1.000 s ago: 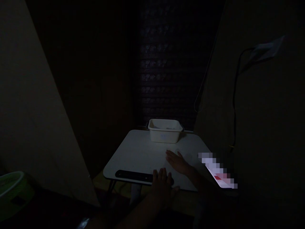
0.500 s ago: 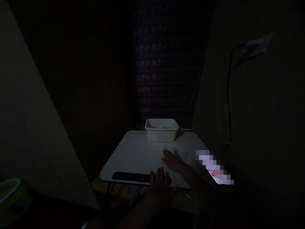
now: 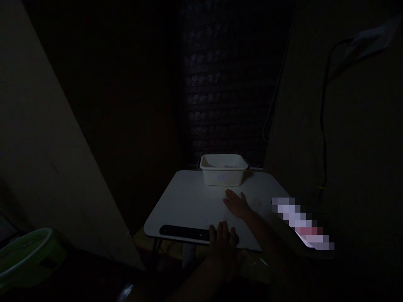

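Note:
In the dim head view, my left hand (image 3: 223, 243) lies over the near edge of a small white folding table (image 3: 179, 201), its fingers spread across the dark strip (image 3: 184, 232) set along that edge. Farther in, my right hand (image 3: 236, 204) rests palm down near the table's middle, fingers stretched out and thumb apart. Neither hand holds anything. Beyond the right hand, at the far edge, stands a white plastic basin (image 3: 223, 176) with dark handles. Some pale contents show inside it, too dark to make out.
Past the table's right edge is a bright, pixelated screen-like object (image 3: 299, 224). A green basket (image 3: 34, 256) stands at lower left. Behind the table hangs a dark patterned curtain or blind (image 3: 204, 96). A black cable (image 3: 323, 117) runs down the right wall.
The whole view has shifted, so the table and basin appear farther right. My right hand has slid slightly away from me toward the basin. The left hand keeps its place on the edge.

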`<action>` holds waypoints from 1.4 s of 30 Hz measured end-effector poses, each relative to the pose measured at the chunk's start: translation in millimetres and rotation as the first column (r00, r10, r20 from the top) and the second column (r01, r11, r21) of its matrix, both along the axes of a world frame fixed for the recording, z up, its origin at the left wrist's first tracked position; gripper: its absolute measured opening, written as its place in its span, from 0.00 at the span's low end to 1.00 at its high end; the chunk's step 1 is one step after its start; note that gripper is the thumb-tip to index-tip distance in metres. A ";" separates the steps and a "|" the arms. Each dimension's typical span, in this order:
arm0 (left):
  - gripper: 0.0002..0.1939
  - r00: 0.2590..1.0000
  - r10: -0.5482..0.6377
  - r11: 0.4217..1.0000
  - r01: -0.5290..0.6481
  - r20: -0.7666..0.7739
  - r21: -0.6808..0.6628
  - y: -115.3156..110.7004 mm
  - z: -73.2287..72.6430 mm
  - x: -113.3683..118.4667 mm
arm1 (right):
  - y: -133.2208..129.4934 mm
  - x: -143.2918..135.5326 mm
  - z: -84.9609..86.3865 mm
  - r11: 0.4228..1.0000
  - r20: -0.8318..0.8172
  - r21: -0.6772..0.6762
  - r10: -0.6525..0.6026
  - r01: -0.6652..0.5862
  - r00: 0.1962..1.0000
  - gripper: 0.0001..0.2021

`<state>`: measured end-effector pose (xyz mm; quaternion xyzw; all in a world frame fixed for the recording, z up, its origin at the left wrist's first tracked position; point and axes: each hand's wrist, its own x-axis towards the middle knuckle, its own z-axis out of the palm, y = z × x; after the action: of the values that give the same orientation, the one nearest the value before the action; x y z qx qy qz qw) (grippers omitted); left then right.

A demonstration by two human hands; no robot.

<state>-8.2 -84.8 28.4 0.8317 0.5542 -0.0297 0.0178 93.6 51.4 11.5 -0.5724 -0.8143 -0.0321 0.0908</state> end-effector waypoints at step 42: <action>0.32 0.993 0.116 0.987 -0.117 0.007 0.109 0.7 5.3 2.7 | -24.6 47.6 1.7 0.989 0.078 0.126 0.073 -0.082 0.994 0.20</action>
<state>-5.5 -84.1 33.7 0.7976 0.6026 0.0018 -0.0259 141.2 26.8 13.2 -0.5315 -0.8350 -0.1021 0.0991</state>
